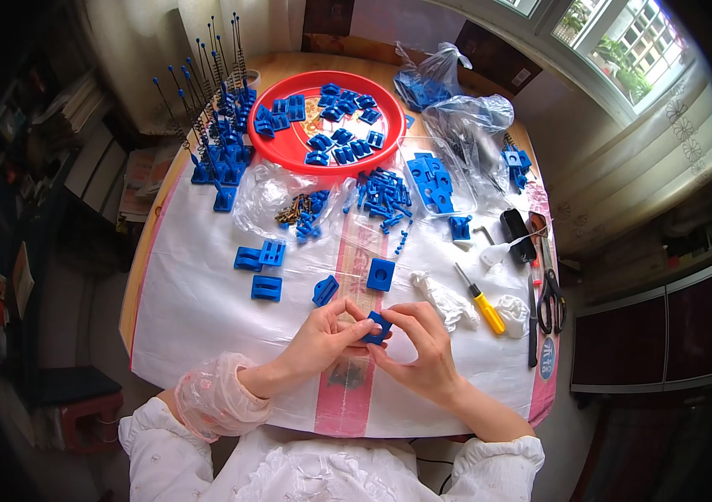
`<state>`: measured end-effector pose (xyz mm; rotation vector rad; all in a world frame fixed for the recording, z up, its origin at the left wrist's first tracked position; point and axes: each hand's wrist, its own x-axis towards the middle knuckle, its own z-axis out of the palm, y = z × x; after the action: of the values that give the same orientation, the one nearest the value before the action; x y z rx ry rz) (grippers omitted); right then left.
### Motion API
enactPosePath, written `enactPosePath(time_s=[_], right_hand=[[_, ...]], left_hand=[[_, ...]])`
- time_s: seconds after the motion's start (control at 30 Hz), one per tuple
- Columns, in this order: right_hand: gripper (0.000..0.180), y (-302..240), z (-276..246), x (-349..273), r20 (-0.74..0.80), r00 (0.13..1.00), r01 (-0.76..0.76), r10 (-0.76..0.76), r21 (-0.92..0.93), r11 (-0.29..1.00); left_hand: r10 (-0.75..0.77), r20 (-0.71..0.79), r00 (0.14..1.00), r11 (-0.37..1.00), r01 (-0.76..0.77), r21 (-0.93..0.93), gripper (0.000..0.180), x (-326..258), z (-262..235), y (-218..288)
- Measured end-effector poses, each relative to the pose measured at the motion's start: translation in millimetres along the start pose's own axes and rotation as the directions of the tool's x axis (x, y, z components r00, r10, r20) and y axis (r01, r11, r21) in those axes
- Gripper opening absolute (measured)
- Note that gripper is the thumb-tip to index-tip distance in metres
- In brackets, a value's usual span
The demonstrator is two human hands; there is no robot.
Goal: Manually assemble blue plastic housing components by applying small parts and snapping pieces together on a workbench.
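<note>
Holding the blue square piece (380,323) by its edges, with light, even pressure, should serve best. It sits between the left hand (320,340) and right hand (423,355), both pinching it in their fingertips. Just beyond them lies a loose blue plate (380,274); farther out, the red tray (289,145).

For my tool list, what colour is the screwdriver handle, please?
The handle is yellow, seen best in the head view.

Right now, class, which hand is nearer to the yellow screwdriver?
The right hand: it is just left of the screwdriver. The left hand is farther left, beyond the right.
</note>
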<state>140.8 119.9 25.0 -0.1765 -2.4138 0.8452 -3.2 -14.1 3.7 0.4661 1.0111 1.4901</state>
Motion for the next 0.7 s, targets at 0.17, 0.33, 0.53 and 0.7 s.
enactPosePath(time_s=[0.17,0.33,0.53,0.7], right_hand=[[0.043,-3.4,-8.4,6.7,0.039,0.999,-0.029,0.03,-0.022,0.999],[0.04,0.1,-11.4,9.3,0.022,0.998,-0.061,0.059,0.075,0.995],[0.047,2.2,-14.6,9.5,0.007,0.996,-0.089,0.089,0.113,0.99],[0.03,18.8,-51.9,5.3,-0.453,0.884,-0.05,0.116,0.155,0.987]], left_hand=[[-0.125,0.037,0.991,0.988,0.128,-0.092,0.021,0.9,-0.1,5.5],[-0.215,0.211,0.954,0.919,0.27,-0.288,0.036,-1.0,3.9,18.3],[-0.257,0.28,0.925,0.871,0.347,-0.349,0.042,1.6,-6.4,8.3],[-0.226,0.243,0.943,0.849,0.313,-0.426,0.038,1.2,-2.7,12.6]])
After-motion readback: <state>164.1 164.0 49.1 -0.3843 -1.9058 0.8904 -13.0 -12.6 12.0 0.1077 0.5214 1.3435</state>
